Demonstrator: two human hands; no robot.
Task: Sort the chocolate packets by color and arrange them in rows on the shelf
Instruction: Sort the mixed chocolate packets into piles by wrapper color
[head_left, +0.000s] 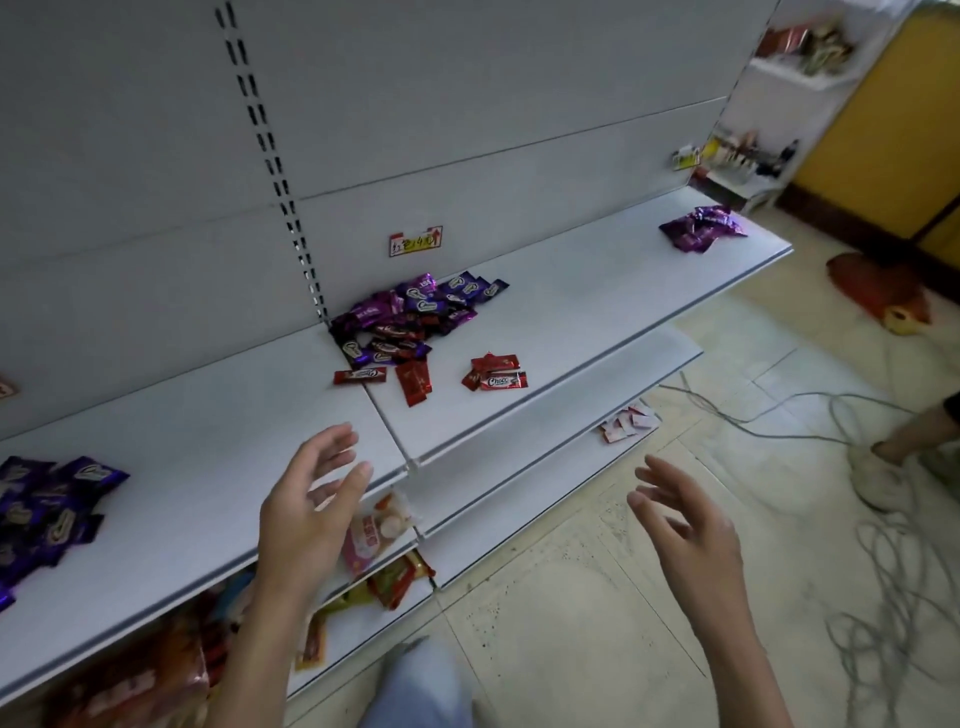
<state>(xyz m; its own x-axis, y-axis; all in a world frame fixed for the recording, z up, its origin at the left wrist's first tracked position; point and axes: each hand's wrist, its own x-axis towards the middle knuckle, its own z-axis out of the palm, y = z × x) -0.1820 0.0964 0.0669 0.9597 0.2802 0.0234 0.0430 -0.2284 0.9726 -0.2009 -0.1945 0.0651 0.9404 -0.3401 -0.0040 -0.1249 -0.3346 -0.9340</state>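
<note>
White shelf (571, 312) runs across the middle of the frame. At its centre, against the back panel, lies a mixed heap (410, 317) of purple and red packets. A few red packets (496, 373) lie loose just in front of it. A purple pile (47, 514) sits at the left edge and a second pile (701, 228) at the upper right. The left hand (306, 514) hovers at the shelf's front edge, the right hand (685, 535) over the floor (571, 597) at lower right. The fingers (327, 447) of both are spread apart, holding nothing.
</note>
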